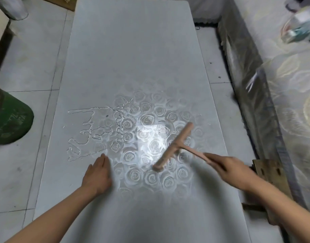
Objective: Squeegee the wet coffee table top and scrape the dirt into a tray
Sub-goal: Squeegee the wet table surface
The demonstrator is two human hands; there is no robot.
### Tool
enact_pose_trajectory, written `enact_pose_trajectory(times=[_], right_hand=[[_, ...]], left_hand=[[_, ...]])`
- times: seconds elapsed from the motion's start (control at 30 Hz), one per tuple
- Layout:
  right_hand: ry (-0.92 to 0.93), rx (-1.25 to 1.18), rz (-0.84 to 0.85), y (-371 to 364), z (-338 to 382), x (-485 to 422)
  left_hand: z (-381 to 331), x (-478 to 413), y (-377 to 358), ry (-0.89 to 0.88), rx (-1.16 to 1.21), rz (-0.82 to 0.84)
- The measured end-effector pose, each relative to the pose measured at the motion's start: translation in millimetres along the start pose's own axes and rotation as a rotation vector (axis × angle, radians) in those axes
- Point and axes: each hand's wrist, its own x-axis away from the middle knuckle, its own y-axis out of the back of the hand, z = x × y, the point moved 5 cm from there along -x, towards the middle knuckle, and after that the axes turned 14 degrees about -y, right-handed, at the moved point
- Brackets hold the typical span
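The squeegee (175, 146) is a pinkish-tan T. Its long blade (170, 151) runs slantwise from far right to near left, and a slim handle (194, 153) leads off to the right. It is smeared by motion blur. It sits over the right half of the table top (129, 50), in the nearer part, and the blade's near end looks to be down on the surface.

The right hand (228, 170) has its fingers curled round the end of the handle. The left hand (98, 172) lies flat on the top with fingers straight and together, holding nothing. It is just left of the wet patch and near the blade's lower end.

The top is a long pale grey slab. Around the squeegee it is wet and glossy, showing a cluster of rose shapes and a bright glare spot. To the left of that, water (84, 134) stands in ragged-edged pools and runnels that reach toward the left edge. A few dark specks lie in it.

The table stands on a grey tiled floor (27, 67). A green container (12, 121) sits on the floor to the left, well apart from the top. Along the right runs a sofa (291, 106) with a floral cover, and a clear plastic bag (299, 27) lies on it at the far end. A worn wooden board (268, 171) sits between sofa and table, partly behind the right wrist. A grey can (12, 7) stands at far left.
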Motion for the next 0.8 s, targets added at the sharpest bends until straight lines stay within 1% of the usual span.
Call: enact_pose_trajectory(times=[0.07,0.13,0.23,0.3,0.37,0.43,0.47,0.53,0.63,0.7,0.77,0.8], right_hand=[[-0.058,0.079,0.053,10.4,-39.1,1.3],[-0.042,0.084,0.072,8.9,-45.9,-9.6],[0.085,-0.051,0.060,-5.4,-2.2,-37.2],[0.150,-0.074,0.051,-20.5,41.1,-58.5],[0.201,-0.045,0.034,-26.0,80.5,-73.5],[0.236,0.052,-0.034,-12.7,92.8,-86.1],[0.251,0.091,-0.067,0.8,86.9,-88.0],[0.238,0.100,-0.057,29.5,55.1,-87.0],[0.108,0.021,0.019,75.6,-10.5,-81.8],[0.046,0.098,0.057,93.1,-42.6,-86.9],[0.037,0.192,0.099,93.2,-52.6,-98.6],[0.046,0.188,0.119,89.7,-47.0,-103.7]], left_hand=[[-10.8,-12.1,3.8,-0.033,-0.005,-0.005],[-20.2,-27.2,5.3,-0.074,-0.016,-0.019],[-27.8,-40.4,4.4,-0.133,-0.061,-0.029],[-28.4,-46.4,0.7,-0.134,-0.110,-0.060],[-28.5,-49.0,1.5,-0.127,-0.154,-0.082],[-30.1,-54.5,5.8,-0.143,-0.207,-0.083],[-31.4,-57.8,10.0,-0.152,-0.231,-0.078],[-31.8,-64.7,20.4,-0.154,-0.286,-0.051],[-29.6,-74.9,29.5,-0.180,-0.361,0.020],[-28.6,-78.4,28.7,-0.213,-0.366,0.057],[-28.3,-78.4,28.4,-0.244,-0.358,0.064],[-28.1,-77.8,28.7,-0.259,-0.354,0.064]])
